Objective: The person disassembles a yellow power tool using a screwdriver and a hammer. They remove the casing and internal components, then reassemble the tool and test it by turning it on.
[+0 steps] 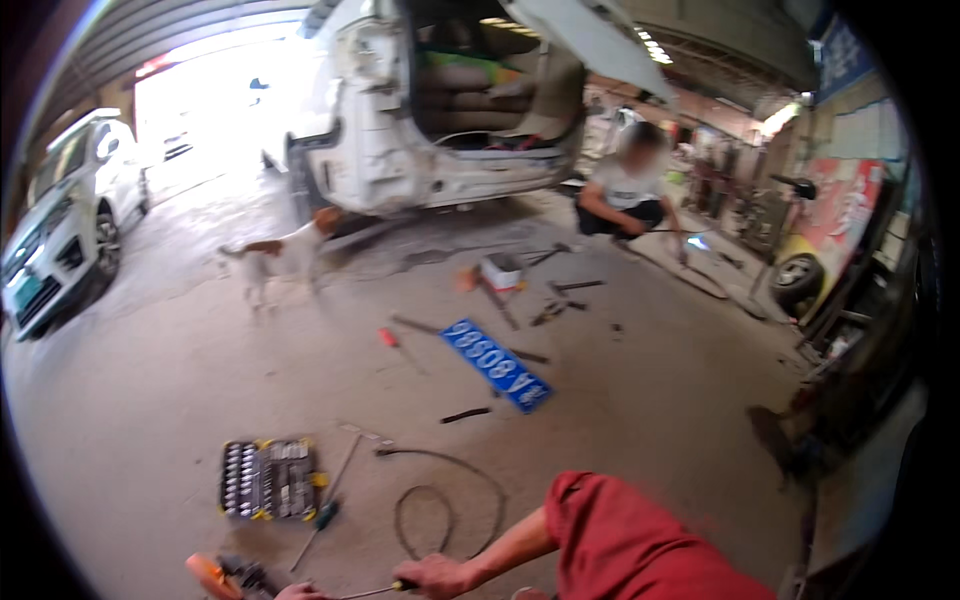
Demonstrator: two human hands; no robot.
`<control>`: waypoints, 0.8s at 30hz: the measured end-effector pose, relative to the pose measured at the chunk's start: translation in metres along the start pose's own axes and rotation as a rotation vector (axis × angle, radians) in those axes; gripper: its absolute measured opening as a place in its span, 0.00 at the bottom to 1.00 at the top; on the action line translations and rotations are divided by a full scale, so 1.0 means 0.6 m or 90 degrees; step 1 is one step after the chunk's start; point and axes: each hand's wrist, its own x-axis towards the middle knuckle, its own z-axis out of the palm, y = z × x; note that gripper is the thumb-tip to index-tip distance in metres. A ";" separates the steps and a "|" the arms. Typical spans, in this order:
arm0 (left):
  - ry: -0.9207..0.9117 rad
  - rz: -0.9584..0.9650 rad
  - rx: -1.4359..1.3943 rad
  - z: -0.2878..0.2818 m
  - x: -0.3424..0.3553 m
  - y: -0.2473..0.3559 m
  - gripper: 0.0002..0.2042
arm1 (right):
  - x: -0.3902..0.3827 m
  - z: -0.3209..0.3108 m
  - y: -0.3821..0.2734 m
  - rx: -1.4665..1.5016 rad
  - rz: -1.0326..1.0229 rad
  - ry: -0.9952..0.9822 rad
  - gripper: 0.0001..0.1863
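My right hand at the bottom grips the dark-and-yellow handle of a screwdriver-like tool with a thin shaft. My left hand, cut off by the lower edge, has curled fingers near that shaft; what they hold is hidden. An orange-and-black object lies left of it. Just beyond are an open socket set, a long screwdriver and a looped dark cable.
A blue plate, scattered tools and a box lie ahead. A dog stands near a partly dismantled white car. A person squats right. Another white car stands left; leaning panels and a tyre line the right.
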 end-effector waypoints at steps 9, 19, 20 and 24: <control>-0.047 -0.032 -0.057 0.034 0.014 0.024 0.12 | -0.041 -0.072 -0.029 -0.060 -0.080 0.098 0.11; -0.097 -0.048 0.065 0.062 -0.030 0.043 0.15 | -0.021 -0.059 -0.010 -0.052 -0.071 0.047 0.11; -0.082 -0.027 0.068 0.062 -0.029 0.037 0.14 | -0.021 -0.062 -0.012 -0.043 -0.054 0.024 0.12; -0.074 0.018 0.143 0.050 -0.019 0.027 0.13 | -0.025 -0.078 -0.034 -0.025 -0.033 -0.003 0.12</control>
